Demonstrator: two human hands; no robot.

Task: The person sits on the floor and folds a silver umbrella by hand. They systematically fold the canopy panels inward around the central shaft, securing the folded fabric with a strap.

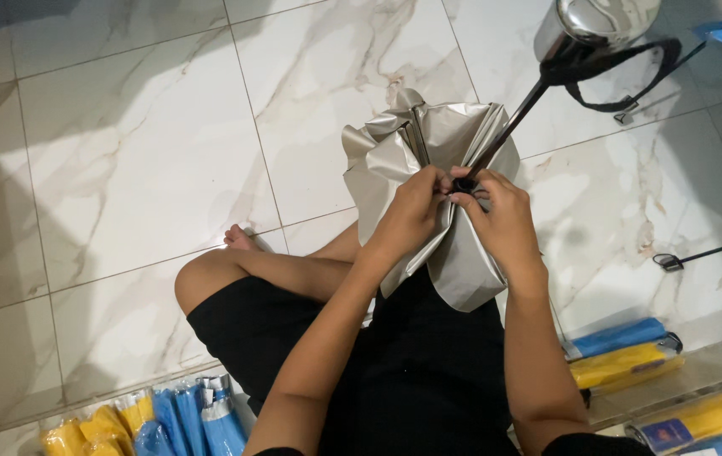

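You pinch the silver umbrella canopy [428,181] at its black shaft [508,118] hub, left hand [416,211] and right hand [500,215] both closed on the fabric, likely gathering folds; next wants even pleats.

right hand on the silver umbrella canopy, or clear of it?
Touching. The head view shows the right hand pressed against the folded silver fabric umbrella canopy, fingertips pinching at the thin black metal shaft, opposite the left hand.
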